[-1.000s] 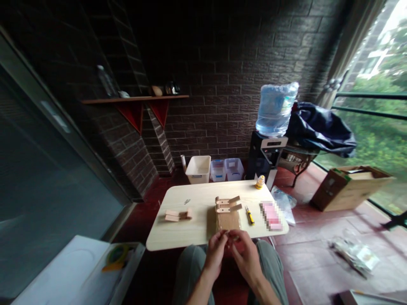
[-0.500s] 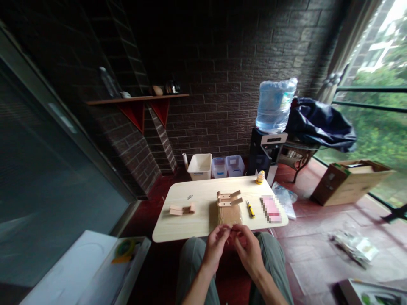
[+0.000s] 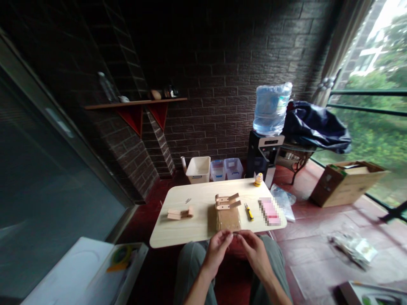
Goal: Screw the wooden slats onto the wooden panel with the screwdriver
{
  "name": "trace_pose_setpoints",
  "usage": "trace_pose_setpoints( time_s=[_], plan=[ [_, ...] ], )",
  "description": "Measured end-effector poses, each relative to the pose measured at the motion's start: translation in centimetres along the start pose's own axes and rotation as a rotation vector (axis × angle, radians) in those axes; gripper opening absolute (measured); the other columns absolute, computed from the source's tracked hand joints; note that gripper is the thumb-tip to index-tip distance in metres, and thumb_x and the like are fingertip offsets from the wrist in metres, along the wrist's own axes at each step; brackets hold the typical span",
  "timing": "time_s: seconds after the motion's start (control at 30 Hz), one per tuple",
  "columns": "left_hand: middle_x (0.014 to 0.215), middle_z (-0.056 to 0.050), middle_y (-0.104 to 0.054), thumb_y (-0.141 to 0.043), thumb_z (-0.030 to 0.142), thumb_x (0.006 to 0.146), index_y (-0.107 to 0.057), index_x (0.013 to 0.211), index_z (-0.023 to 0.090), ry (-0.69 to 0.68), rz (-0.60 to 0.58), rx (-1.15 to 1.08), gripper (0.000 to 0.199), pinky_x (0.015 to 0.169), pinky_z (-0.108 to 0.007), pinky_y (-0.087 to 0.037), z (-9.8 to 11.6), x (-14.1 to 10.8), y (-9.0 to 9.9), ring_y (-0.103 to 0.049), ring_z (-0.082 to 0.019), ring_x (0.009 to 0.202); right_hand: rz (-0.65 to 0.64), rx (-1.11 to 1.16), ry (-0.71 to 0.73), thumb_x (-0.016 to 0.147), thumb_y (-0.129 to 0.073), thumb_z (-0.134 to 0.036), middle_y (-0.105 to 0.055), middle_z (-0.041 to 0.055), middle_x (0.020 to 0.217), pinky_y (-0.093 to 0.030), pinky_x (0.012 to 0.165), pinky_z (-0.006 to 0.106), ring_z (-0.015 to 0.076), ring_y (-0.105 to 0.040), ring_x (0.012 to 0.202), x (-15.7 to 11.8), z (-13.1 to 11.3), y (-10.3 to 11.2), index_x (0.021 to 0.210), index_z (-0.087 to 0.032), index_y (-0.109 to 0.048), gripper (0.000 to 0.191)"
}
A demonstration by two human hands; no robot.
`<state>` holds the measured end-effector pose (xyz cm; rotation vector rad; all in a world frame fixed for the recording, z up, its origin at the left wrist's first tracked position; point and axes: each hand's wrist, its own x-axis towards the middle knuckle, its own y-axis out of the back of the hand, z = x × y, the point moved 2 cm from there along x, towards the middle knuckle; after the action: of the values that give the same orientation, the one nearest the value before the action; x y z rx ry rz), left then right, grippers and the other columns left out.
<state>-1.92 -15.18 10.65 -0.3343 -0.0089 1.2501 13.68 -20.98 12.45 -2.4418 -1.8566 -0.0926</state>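
Observation:
My left hand (image 3: 217,250) and my right hand (image 3: 253,249) meet over my lap at the table's near edge. Both are closed in a pinch, fingertips nearly together around a small dark piece (image 3: 235,233), too small to name. Just beyond them a cardboard block (image 3: 228,220) lies on the pale table (image 3: 195,231). Two light wooden pieces with dark holes and angled ends (image 3: 227,201) rest at its far end. A similar wooden piece (image 3: 180,213) lies to the left, near several thin dark bits (image 3: 188,201). A yellow-and-black screwdriver (image 3: 249,212) sits right of the block.
A blurred pink item (image 3: 269,211) and a small yellow-based container (image 3: 258,180) occupy the table's right side. Behind stand plastic bins (image 3: 199,170) and a water dispenser (image 3: 262,152). An open box (image 3: 127,271) is at lower left; a cardboard carton (image 3: 345,184) stands right.
The view has shifted slightly. My fingers have changed position a little, with the right fingertips now straighter against the left ones. The things on the table lie as before.

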Motion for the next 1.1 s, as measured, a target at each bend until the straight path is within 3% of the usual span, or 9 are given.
trace_pose_setpoints(
  time_s=[0.13,0.23,0.33,0.43,0.6,0.77,0.9,1.1],
  plan=[
    [0.092,-0.006,-0.075,-0.084,0.062,0.072,-0.073,0.103,0.019,-0.068,0.147,0.092,0.054,0.064,-0.022,-0.048,0.5,2.9,1.9,-0.068,-0.016,0.080,0.060,-0.010,-0.056,0.084,-0.072,-0.071,-0.081,0.0102,0.091,-0.061,0.080,0.039,0.0285,-0.074,0.086,0.3,1.6,1.2,0.098,-0.020,-0.080,0.054],
    [0.107,-0.011,-0.076,-0.081,0.064,0.073,-0.071,0.108,0.019,-0.073,0.240,0.164,0.058,0.069,-0.025,-0.052,0.7,5.7,3.8,-0.073,-0.022,0.096,0.102,0.004,-0.090,0.081,-0.074,-0.073,-0.079,0.0077,0.083,-0.060,0.071,0.036,0.0256,-0.072,0.076,0.9,2.8,2.2,0.098,-0.019,-0.080,0.056],
    [0.130,-0.018,-0.071,-0.081,0.062,0.074,-0.069,0.115,0.019,-0.051,0.241,0.200,0.060,0.083,-0.034,-0.058,0.1,8.7,5.5,-0.070,-0.029,0.118,0.156,0.032,-0.110,0.081,-0.074,-0.071,-0.081,0.0094,0.094,-0.061,0.078,0.038,0.0271,-0.074,0.085,2.2,4.2,3.1,0.103,-0.019,-0.080,0.056],
    [0.142,-0.022,-0.065,-0.082,0.054,0.077,-0.066,0.122,0.019,-0.065,0.239,0.220,0.060,0.102,-0.044,-0.055,-1.1,11.7,6.5,-0.066,-0.032,0.130,0.186,0.095,-0.138,0.080,-0.076,-0.071,-0.082,0.0129,0.102,-0.061,0.082,0.041,0.0297,-0.077,0.092,4.0,5.9,3.8,0.107,-0.019,-0.080,0.059],
    [0.142,-0.019,-0.065,-0.082,0.044,0.078,-0.064,0.124,0.020,-0.087,0.251,0.261,0.055,0.114,-0.047,-0.048,-2.8,15.8,7.0,-0.067,-0.030,0.128,0.190,0.130,-0.187,0.081,-0.074,-0.072,-0.082,0.0147,0.105,-0.063,0.079,0.042,0.0313,-0.079,0.096,7.5,9.1,3.9,0.106,-0.019,-0.078,0.058],
    [0.126,-0.016,-0.074,-0.080,0.049,0.080,-0.066,0.115,0.020,-0.068,0.230,0.252,0.048,0.109,-0.042,-0.051,-4.1,17.7,6.9,-0.070,-0.028,0.121,0.237,0.120,-0.114,0.087,-0.068,-0.071,-0.078,0.0148,0.118,-0.064,0.091,0.046,0.0299,-0.075,0.111,11.4,11.0,3.3,0.107,-0.020,-0.076,0.056],
    [0.126,-0.013,-0.074,-0.079,0.054,0.081,-0.066,0.119,0.022,-0.098,0.217,0.218,0.051,0.110,-0.040,-0.050,-5.2,18.3,7.2,-0.069,-0.026,0.123,0.240,0.104,-0.039,0.093,-0.063,-0.067,-0.071,0.0171,0.135,-0.063,0.097,0.048,0.0295,-0.071,0.120,14.0,11.4,2.2,0.113,-0.020,-0.073,0.052],
    [0.128,-0.014,-0.073,-0.075,0.060,0.083,-0.067,0.124,0.021,-0.072,0.182,0.264,0.057,0.114,-0.042,-0.045,-5.9,18.3,7.6,-0.066,-0.030,0.127,0.265,0.057,-0.014,0.095,-0.061,-0.063,-0.059,0.0191,0.152,-0.061,0.099,0.051,0.0315,-0.069,0.125,15.3,13.0,0.9,0.106,-0.022,-0.069,0.043]
  ],
)
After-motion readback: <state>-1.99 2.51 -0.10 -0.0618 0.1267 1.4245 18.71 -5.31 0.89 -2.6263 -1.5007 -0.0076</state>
